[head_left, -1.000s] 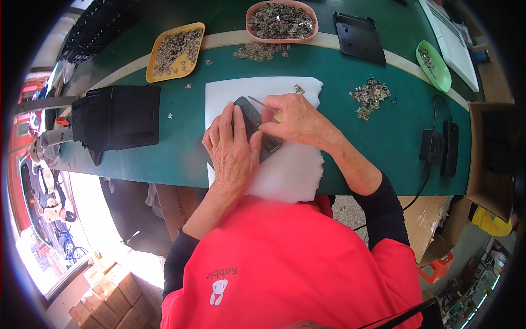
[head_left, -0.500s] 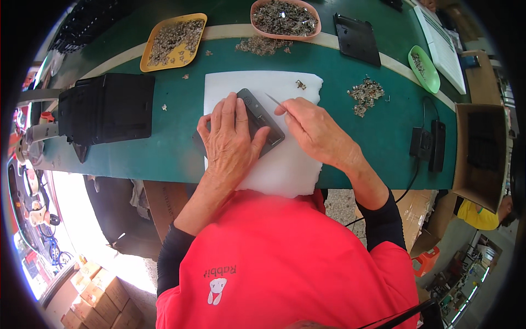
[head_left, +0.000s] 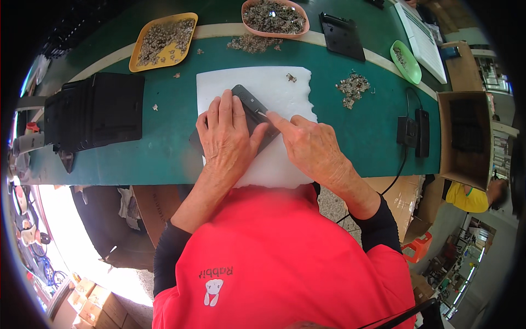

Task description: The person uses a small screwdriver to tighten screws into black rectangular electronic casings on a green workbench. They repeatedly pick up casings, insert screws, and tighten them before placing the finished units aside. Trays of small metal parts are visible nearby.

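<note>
A dark grey flat rectangular panel lies slanted on a white foam sheet on the green table. My left hand lies flat on the panel's lower part, fingers spread, pressing it down. My right hand rests beside it with the forefinger stretched out, its tip touching the panel's right edge. Neither hand grips anything. A small metal piece lies alone on the foam near its far right corner.
A yellow tray and a pink tray hold several small metal parts; loose parts lie at the right. A black stack stands left, a black plate far, a green dish, a cardboard box right.
My right hand has come down and to the right off the panel's top, now pointing a forefinger at its edge. The left hand stays pressed on the panel. The view has shifted slightly.
</note>
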`<move>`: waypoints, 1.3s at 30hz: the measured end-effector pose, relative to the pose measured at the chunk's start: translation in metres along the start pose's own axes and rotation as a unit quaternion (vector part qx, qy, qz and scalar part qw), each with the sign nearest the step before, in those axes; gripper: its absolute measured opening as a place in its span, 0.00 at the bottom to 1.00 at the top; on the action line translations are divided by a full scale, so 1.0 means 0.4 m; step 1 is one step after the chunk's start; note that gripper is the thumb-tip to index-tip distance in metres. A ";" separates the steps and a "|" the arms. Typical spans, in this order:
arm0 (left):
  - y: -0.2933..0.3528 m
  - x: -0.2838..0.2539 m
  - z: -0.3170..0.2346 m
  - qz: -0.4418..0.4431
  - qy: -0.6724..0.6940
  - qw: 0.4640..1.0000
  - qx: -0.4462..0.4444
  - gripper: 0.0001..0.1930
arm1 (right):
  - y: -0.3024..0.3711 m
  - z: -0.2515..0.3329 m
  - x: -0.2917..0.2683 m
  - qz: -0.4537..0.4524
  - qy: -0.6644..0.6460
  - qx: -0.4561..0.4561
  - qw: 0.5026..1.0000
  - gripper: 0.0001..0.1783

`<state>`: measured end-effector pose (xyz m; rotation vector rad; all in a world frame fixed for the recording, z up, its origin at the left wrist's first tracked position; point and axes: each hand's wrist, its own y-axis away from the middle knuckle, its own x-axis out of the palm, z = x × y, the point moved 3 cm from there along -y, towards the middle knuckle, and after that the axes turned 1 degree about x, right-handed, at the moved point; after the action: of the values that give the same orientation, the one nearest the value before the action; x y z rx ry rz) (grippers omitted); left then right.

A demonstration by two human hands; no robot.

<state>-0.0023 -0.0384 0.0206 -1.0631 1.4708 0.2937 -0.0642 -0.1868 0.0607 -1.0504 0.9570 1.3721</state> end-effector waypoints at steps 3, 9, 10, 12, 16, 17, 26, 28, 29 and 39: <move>0.006 -0.003 0.005 -0.001 0.001 1.000 0.002 0.33 | -0.003 0.007 0.000 0.015 -0.005 0.015 1.000 0.23; 0.005 -0.004 0.001 -0.001 0.023 1.000 -0.013 0.33 | -0.005 0.016 0.008 -0.009 0.029 0.005 1.000 0.22; 0.005 -0.004 0.002 0.001 0.026 1.000 -0.014 0.33 | -0.005 0.018 0.009 -0.022 0.033 -0.001 0.999 0.22; 0.005 -0.001 0.003 0.005 0.030 0.999 -0.015 0.34 | -0.007 0.023 0.007 -0.026 0.049 -0.004 0.998 0.23; 0.002 0.002 0.003 0.013 0.035 0.999 -0.018 0.34 | -0.013 0.034 0.006 -0.020 0.100 -0.016 0.995 0.24; 0.002 0.002 0.002 0.015 0.037 0.999 -0.019 0.34 | -0.014 0.037 0.005 -0.018 0.110 -0.023 0.993 0.24; 0.000 0.008 0.010 0.020 0.089 0.996 -0.005 0.34 | -0.038 0.080 -0.016 0.043 0.158 -0.037 0.986 0.22; 0.001 0.010 0.010 0.012 0.097 0.995 -0.008 0.34 | -0.053 0.093 -0.027 0.072 0.157 -0.031 0.985 0.20; 0.002 0.012 0.009 0.008 0.102 0.995 -0.010 0.34 | -0.057 0.094 -0.028 0.080 0.159 -0.035 0.983 0.18; -0.004 0.006 0.006 0.004 0.081 0.997 -0.002 0.34 | -0.115 0.113 -0.089 0.087 0.121 -0.194 0.970 0.05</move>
<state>0.0006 -0.0384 0.0186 -1.1057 1.6187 0.2199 -0.0215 -0.1506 0.1084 -1.4833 0.9971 1.6471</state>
